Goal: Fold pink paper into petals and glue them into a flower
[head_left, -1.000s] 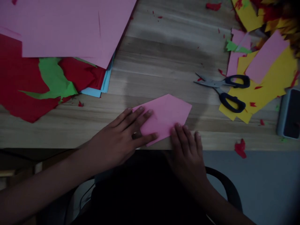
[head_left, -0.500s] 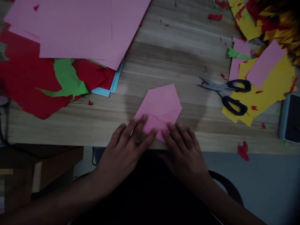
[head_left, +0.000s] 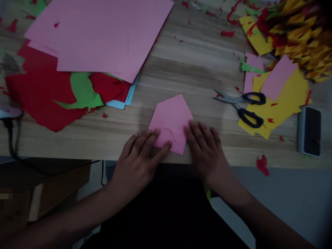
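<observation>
A folded piece of pink paper lies flat near the front edge of the table, pointed at the top, with crease lines across its lower half. My left hand rests on its lower left part, fingers spread, the thumb and a fingertip pressing on the paper. At its right edge lies my right hand, fingers stretched out flat, the fingertips touching the paper's side. Neither hand is wrapped round anything. To the right, scissors with dark handles lie with their blades apart.
Large pink sheets cover red paper and a torn green scrap at left. Yellow paper, a phone and a heap of folded yellow pieces are at right. A black cable hangs at the left edge.
My right hand has slid from the paper's lower part up to its right edge. The paper has turned slightly; my left hand stays on it. The camera view has shifted.
</observation>
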Demonstrator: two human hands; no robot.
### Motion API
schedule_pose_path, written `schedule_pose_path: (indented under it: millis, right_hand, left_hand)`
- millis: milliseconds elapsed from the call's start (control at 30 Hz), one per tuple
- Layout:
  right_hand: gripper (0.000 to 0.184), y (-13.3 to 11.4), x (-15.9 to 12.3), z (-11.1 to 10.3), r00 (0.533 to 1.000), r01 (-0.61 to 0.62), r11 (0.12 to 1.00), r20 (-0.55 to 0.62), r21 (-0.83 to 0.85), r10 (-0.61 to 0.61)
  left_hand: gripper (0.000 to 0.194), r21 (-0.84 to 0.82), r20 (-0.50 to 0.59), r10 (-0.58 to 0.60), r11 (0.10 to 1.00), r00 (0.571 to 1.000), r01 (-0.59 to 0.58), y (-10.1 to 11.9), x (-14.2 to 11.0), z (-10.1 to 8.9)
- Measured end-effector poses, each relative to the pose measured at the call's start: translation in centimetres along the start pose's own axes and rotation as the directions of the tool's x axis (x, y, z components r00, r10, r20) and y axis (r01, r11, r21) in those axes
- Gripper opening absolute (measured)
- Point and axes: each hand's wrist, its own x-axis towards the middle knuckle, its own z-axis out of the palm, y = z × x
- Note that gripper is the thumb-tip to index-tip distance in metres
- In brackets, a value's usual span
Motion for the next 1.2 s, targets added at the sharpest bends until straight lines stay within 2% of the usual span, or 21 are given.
schedule_pose_path:
  millis: [67, 133, 233, 300, 367, 433, 500, 600, 700, 800, 833, 933, 1100, 1200]
  right_hand:
    - [0.084, -0.3, -0.4, 0.3, 0.999, -0.011, 1.0, -0.054, -0.016, 0.01]
    - [0.07, -0.7, -1.2, 0.6, 0.99, -0.025, 0.999, -0.138, -0.035, 0.02]
    - [0.04, -0.8, -2.6, 1.1, 0.948, 0.029, 0.999, -0.318, -0.014, -0.032]
    - [0.03, -0.6, -3.2, 1.3, 0.905, 0.107, 0.994, -0.414, 0.012, -0.093]
    - [0.034, -0.1, -3.3, 1.3, 0.887, 0.183, 0.983, -0.434, 0.021, -0.156]
    - [0.037, 0.4, -2.9, 1.1, 0.895, 0.257, 0.966, -0.386, 0.033, -0.224]
    - [0.027, 0.8, -2.3, 0.9, 0.898, 0.316, 0.945, -0.349, 0.083, -0.27]
    - [0.011, 1.2, -1.0, 0.7, 0.884, 0.346, 0.916, -0.399, 0.203, -0.245]
    - [0.021, 1.5, 0.4, 0.5, 0.913, 0.257, 0.907, -0.392, 0.334, -0.114]
    - [0.026, 1.7, 2.0, 0.1, 0.957, 0.068, 0.885, -0.28, 0.461, 0.073]
    - [0.028, 1.8, 2.6, 0.0, 0.956, 0.031, 0.882, -0.271, 0.47, 0.11]
    - [0.026, 1.6, 4.0, -0.1, 0.949, -0.015, 0.898, -0.276, 0.44, 0.15]
    - [0.028, 0.7, 4.8, 0.3, 0.91, -0.147, 0.938, -0.328, 0.315, 0.253]
    - [0.034, 0.5, 4.9, 0.5, 0.899, -0.178, 0.953, -0.354, 0.244, 0.259]
  left_hand:
    - [0.066, 0.011, -0.044, -0.003, 1.0, 0.999, 0.003, 0.5, 0.5, 0.5]
    - [0.064, 0.021, -0.098, 0.021, 1.0, 0.995, -0.019, 1.0, 0.9, 1.0]
    - [0.045, -0.009, -0.166, 0.09, 0.996, 0.982, -0.093, 1.3, 1.2, 1.5]
    - [0.027, -0.054, -0.196, 0.149, 0.985, 0.969, -0.163, 1.1, 1.1, 1.7]
    - [0.016, -0.102, -0.22, 0.209, 0.967, 0.953, -0.236, 0.6, 0.9, 1.7]
    - [0.017, -0.161, -0.228, 0.247, 0.944, 0.942, -0.287, 0.0, 0.9, 1.7]
    - [0.021, -0.239, -0.22, 0.228, 0.93, 0.949, -0.279, -0.6, 1.1, 1.7]
    - [0.026, -0.382, -0.189, 0.171, 0.895, 0.967, -0.233, -1.4, 1.8, 1.4]
    - [0.028, -0.469, -0.162, 0.038, 0.876, 0.986, -0.111, -1.8, 2.9, 0.8]
    - [0.033, -0.399, -0.15, -0.129, 0.915, 0.98, 0.059, -1.6, 4.0, 0.3]
    - [0.04, -0.361, -0.159, -0.166, 0.927, 0.973, 0.1, -1.4, 4.4, 0.2]
    - [0.06, -0.29, -0.19, -0.227, 0.942, 0.955, 0.166, -0.8, 5.2, 0.2]
    - [0.051, -0.166, -0.204, -0.306, 0.947, 0.93, 0.275, -0.9, 5.6, 0.5]
    - [0.049, -0.105, -0.23, -0.317, 0.948, 0.92, 0.3, -1.7, 5.8, 0.4]
